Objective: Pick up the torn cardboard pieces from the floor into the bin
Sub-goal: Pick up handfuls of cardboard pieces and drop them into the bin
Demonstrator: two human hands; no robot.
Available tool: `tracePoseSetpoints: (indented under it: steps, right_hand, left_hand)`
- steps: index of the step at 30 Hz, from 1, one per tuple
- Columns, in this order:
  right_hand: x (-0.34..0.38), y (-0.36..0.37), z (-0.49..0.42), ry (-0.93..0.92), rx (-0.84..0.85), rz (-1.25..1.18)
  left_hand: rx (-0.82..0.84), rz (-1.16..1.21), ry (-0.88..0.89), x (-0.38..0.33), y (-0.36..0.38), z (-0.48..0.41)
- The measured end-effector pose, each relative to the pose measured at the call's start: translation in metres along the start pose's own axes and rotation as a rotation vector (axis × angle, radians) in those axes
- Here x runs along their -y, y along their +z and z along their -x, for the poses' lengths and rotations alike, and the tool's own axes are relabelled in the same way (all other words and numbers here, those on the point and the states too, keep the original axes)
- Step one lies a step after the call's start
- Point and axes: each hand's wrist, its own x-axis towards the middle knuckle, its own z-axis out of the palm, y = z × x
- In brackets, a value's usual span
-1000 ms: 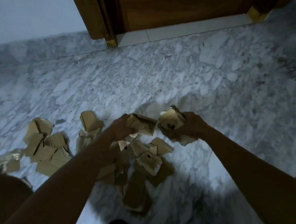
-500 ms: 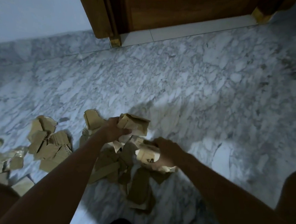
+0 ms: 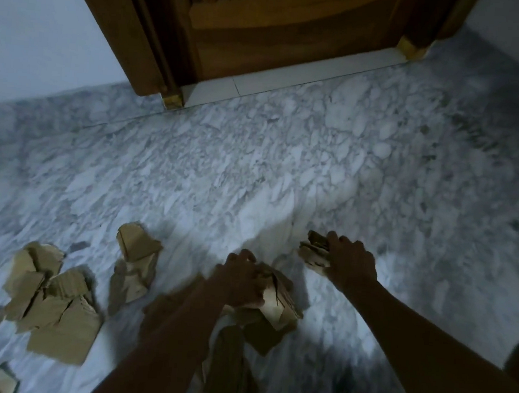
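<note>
Torn brown cardboard pieces lie scattered on the marble floor point(image 3: 254, 171). My left hand point(image 3: 240, 279) grips a bunch of cardboard pieces point(image 3: 278, 302) in the middle pile. My right hand point(image 3: 350, 261) holds a small stack of torn pieces point(image 3: 314, 250) a little to the right, just above the floor. More pieces lie in a heap at the left point(image 3: 51, 304), and two lie near the centre-left point(image 3: 137, 258). A long strip point(image 3: 225, 365) lies below my left hand. No bin is in view.
A wooden door point(image 3: 279, 29) with its frame stands at the far side, with a pale threshold point(image 3: 291, 75) under it. A light wall point(image 3: 42, 27) rises at the back left. My knee shows at the bottom left corner.
My right hand moved from the central pile out to the right, carrying a stack of pieces. My left hand shifted lower onto the central pile. The camera tilted up toward the door.
</note>
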Motion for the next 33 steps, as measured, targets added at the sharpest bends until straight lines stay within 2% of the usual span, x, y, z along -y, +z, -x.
tracePoseSetpoints:
  steps: [3,9,13,15,17,19,21,23,25,27,30,33]
  right_hand:
    - [0.001,-0.004,-0.005,0.023,0.056,-0.005]
    - [0.005,-0.005,-0.001,0.051,0.045,0.003]
    - [-0.002,-0.010,-0.003,0.082,0.095,-0.109]
    - [-0.008,-0.019,-0.007,0.112,0.172,-0.306]
    - [-0.012,-0.034,-0.012,0.167,0.246,-0.705]
    - [-0.014,-0.045,-0.013,0.143,0.300,-1.154]
    - [-0.006,-0.049,-0.011,0.084,0.378,-1.428]
    - [0.013,-0.047,-0.009,0.043,0.468,-1.583]
    - [0.035,-0.038,-0.006,0.075,0.478,-1.722]
    - [0.048,-0.031,-0.004,0.161,0.413,-1.801]
    - [0.041,-0.031,0.001,0.396,0.339,-1.873]
    - [0.013,-0.040,0.007,0.407,0.251,-1.931]
  left_hand:
    - [-0.039,0.083,-0.040,0.000,0.000,-0.002]
    - [-0.050,0.314,-0.067,0.029,-0.010,-0.004]
    - [-0.114,0.517,-0.069,0.039,-0.031,-0.001]
    - [-0.191,0.656,-0.058,0.043,-0.041,0.001]
    - [-0.270,0.760,-0.080,0.051,-0.049,0.001]
    - [-0.317,0.922,-0.094,0.054,-0.052,0.001]
    - [-0.320,1.109,-0.081,0.052,-0.052,-0.002]
    - [-0.300,1.238,-0.043,0.036,-0.053,-0.002]
    - [-0.275,1.288,0.014,0.014,-0.055,-0.004]
    - [-0.247,1.300,0.062,-0.004,-0.060,-0.007]
    - [-0.167,1.324,0.070,-0.034,-0.077,-0.009]
    - [-0.106,1.240,0.135,-0.073,-0.099,-0.016]
